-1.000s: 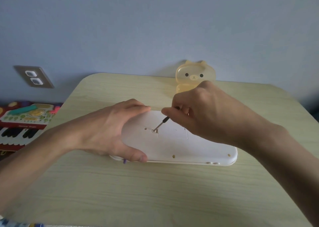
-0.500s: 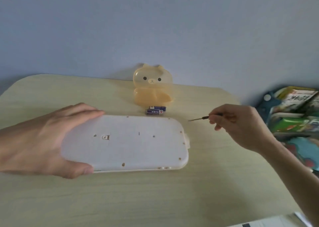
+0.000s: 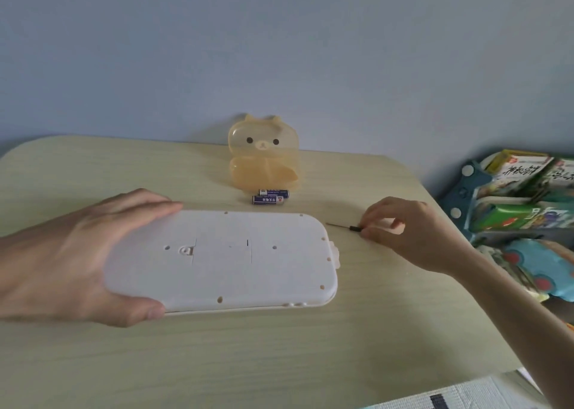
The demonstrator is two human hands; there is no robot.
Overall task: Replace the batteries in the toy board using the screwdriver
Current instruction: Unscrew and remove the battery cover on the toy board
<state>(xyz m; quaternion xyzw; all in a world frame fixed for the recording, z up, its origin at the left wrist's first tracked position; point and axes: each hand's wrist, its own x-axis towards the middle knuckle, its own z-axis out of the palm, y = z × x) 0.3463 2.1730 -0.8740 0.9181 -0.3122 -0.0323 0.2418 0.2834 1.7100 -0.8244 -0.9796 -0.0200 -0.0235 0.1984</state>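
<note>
Head view: the left hand [image 3: 71, 253] grips the left end of the white toy board [image 3: 223, 259], thumb on the near edge and fingers over the far edge. The board lies back-up on the tabletop [image 3: 279, 352]. Just to its right, the right hand [image 3: 413, 237] pinches the screwdriver [image 3: 348, 226] by the handle, with the tip aimed at the board but apart from it. Two batteries [image 3: 269, 197] lie just behind.
</note>
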